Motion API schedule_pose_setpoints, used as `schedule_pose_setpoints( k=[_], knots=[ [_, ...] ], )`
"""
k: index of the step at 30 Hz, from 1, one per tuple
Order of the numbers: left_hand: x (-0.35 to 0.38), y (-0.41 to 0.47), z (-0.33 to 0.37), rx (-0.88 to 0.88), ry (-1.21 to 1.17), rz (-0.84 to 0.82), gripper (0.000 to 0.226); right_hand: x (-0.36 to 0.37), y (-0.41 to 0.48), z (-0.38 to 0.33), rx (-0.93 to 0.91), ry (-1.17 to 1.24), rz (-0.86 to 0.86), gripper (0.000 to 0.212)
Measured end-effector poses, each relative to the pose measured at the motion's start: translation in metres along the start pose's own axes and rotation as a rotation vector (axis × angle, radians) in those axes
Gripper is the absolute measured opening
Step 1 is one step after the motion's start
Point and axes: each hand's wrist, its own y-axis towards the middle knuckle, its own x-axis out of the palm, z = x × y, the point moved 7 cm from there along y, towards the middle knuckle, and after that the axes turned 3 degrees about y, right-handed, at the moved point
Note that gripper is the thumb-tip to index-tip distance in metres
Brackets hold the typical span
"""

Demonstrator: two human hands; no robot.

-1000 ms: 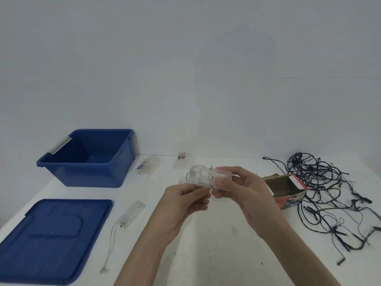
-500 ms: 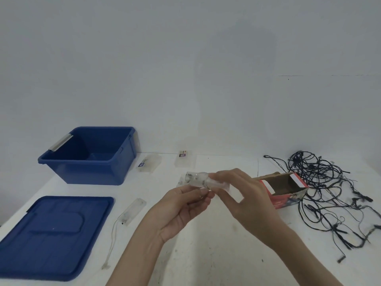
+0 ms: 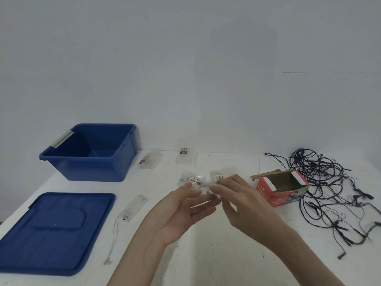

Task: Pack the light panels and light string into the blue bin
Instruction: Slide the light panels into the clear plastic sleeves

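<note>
My left hand and my right hand meet above the table's middle, both on a small clear light panel with a red-and-white label. The right fingertips pinch its right end. The left thumb and loosely spread fingers hold its left end. The blue bin stands open and empty at the back left. Another clear light panel with a thin white wire lies left of my hands. Two bagged panels lie near the wall. The black light string sprawls tangled at the right.
The bin's blue lid lies flat at the front left. An open red cardboard box lies on its side between my hands and the string. The white table ends at a grey wall.
The hands and the clear panel have dropped lower and slightly away from me. The left fingers have loosened and spread under the panel. Nothing on the table moved.
</note>
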Motion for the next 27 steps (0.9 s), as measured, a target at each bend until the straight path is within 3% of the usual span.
schedule_pose_setpoints(
  k=[6,11,13,17,20,24,27],
  knots=[
    [-0.001,0.003,-0.005,-0.055,0.076,-0.002,0.041,0.006,-0.007,0.006,0.08,0.022,-0.012,0.019],
    [-0.004,0.003,-0.006,-0.045,0.219,0.024,0.029,0.004,-0.01,0.003,0.065,0.028,0.037,0.018],
    [-0.004,0.001,-0.005,-0.024,0.25,0.036,0.025,0.005,-0.011,0.009,0.148,0.08,0.04,0.019],
    [-0.009,0.001,-0.005,0.024,0.256,0.077,0.018,0.016,-0.019,0.035,0.571,0.441,0.007,0.033],
    [-0.016,0.005,-0.003,0.085,0.301,0.102,0.025,0.022,-0.021,0.049,0.725,0.679,0.107,0.026],
    [-0.028,0.013,0.005,0.173,0.334,0.19,0.023,0.047,-0.023,0.061,0.982,1.185,0.218,0.019],
    [-0.043,0.025,0.016,0.213,0.341,0.277,0.02,0.062,-0.018,0.066,1.081,1.332,0.264,0.018]
  ],
)
